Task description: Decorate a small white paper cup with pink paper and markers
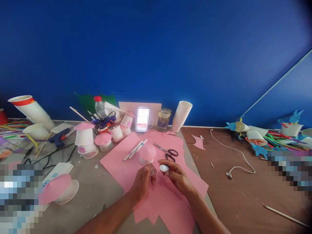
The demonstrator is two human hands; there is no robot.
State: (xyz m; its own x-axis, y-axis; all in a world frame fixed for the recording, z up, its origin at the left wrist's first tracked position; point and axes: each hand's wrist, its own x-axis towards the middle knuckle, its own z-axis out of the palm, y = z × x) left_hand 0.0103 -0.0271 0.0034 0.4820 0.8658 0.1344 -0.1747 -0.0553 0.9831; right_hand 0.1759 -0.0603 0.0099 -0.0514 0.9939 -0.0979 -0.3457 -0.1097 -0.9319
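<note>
My left hand (pixel 142 182) pinches a small, round, see-through piece (pixel 152 172) between thumb and fingers. To its right, my right hand (pixel 179 178) is closed on a small white object with a rounded end (pixel 164 168); its exact kind is unclear. Both hands are above overlapping pink paper sheets (pixel 170 195). Just beyond them stands a white paper cup (pixel 147 160) topped by a pink paper cone (pixel 147 151). Dark-handled scissors (pixel 168 152) lie to the right of the cup, partly open. Two white pens (pixel 135 150) lie to its left.
Pink-topped cups (pixel 84 138) stand left, near a blue glue gun (pixel 58 138) and cables. A lit phone (pixel 142 118), a glass jar (pixel 164 119) and stacked paper cups (pixel 182 115) line the blue wall (pixel 156 55). A white cable (pixel 236 149) crosses the brown tabletop (pixel 219 198).
</note>
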